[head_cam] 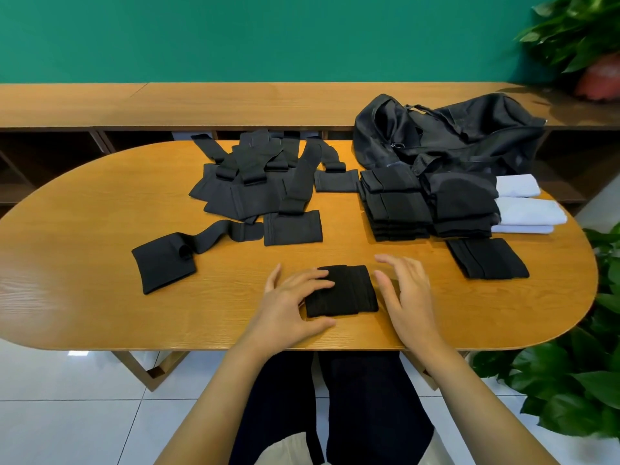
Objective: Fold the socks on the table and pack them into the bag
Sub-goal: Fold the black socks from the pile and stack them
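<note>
folded sock (pixel 349 290) laid flat on table (pixel 100 213) near front edge | left hand (pixel 288 305) rested on its left part, fingers uncurled | right hand (pixel 407 297) held spread just beside its right edge, nothing gripped

1. We see bright, even light; glare whitens the table (pixel 50 280) far left of the left hand (pixel 288 307).
2. Soft shadows sit just beneath both hands.
3. Edges bow; the right hand (pixel 407 297) and far potted plant (pixel 583 45) blur.
</note>
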